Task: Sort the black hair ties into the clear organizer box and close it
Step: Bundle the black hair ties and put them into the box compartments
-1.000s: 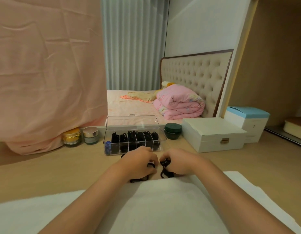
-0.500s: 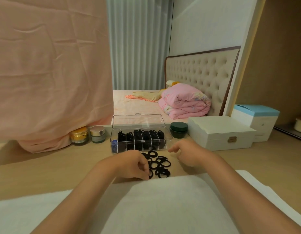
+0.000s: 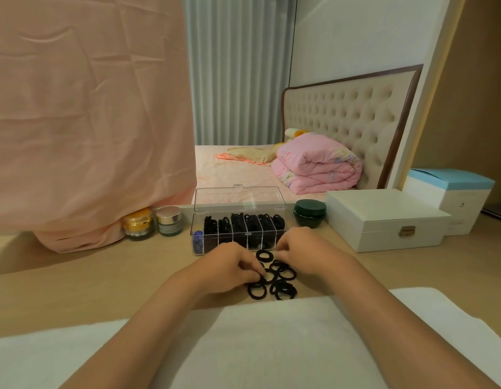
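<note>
A pile of loose black hair ties (image 3: 283,289) lies on the wooden table just in front of the clear organizer box (image 3: 197,220). The box's lid (image 3: 239,196) stands open at the back. Its compartments hold black ties, and the leftmost one holds small blue ones. My left hand (image 3: 229,268) rests on the pile's left side, fingers curled, fingertips pinching a tie. My right hand (image 3: 302,254) is at the pile's upper right, between the pile and the box, with fingers curled at a tie's edge; its grip is hidden.
Two cosmetic jars (image 3: 154,224) stand left of the box under a hanging pink cloth (image 3: 83,122). A dark green jar (image 3: 309,213) and a white latched case (image 3: 384,220) stand to its right, and a blue-lidded box (image 3: 454,195) beyond. A white towel (image 3: 271,341) covers the table's near edge.
My right hand has dropped from the box's front back to the pile. My left hand has slid slightly right onto the ties. The camera view has shifted a little.
</note>
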{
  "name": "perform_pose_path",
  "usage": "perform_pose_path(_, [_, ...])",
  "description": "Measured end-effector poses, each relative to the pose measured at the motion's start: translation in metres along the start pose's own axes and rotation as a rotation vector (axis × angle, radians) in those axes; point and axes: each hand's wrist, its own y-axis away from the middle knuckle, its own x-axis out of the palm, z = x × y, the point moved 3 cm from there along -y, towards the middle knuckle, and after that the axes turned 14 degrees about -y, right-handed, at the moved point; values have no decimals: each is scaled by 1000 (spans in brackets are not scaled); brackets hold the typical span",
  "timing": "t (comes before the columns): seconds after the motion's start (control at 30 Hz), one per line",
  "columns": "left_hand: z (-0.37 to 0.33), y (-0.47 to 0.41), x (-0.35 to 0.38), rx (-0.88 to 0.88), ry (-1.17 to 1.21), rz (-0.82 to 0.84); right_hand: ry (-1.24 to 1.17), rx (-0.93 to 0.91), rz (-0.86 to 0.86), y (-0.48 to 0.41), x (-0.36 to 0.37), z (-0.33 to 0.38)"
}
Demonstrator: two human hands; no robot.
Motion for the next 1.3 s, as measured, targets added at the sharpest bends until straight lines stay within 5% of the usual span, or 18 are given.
perform_pose_path(0.13, [-6,-5,0,0,-160,30,57,44,68,-7,5,-5])
perform_pose_path(0.37, [-9,-1,-5,0,-301,-10,-190,-4,-7,0,-18,-8])
perform_pose_path(0.77, [-2,2,-16,-106,366,-39,-18,-8,85,-2,1,-9])
perform_pose_path(1.03, [-3,2,-6,-116,-182,-20,-289,-25,111,4,-26,-7])
perform_pose_path(1.3, [-7,5,-11,-139,-414,-33,-50,-6,101,4,-1,-6])
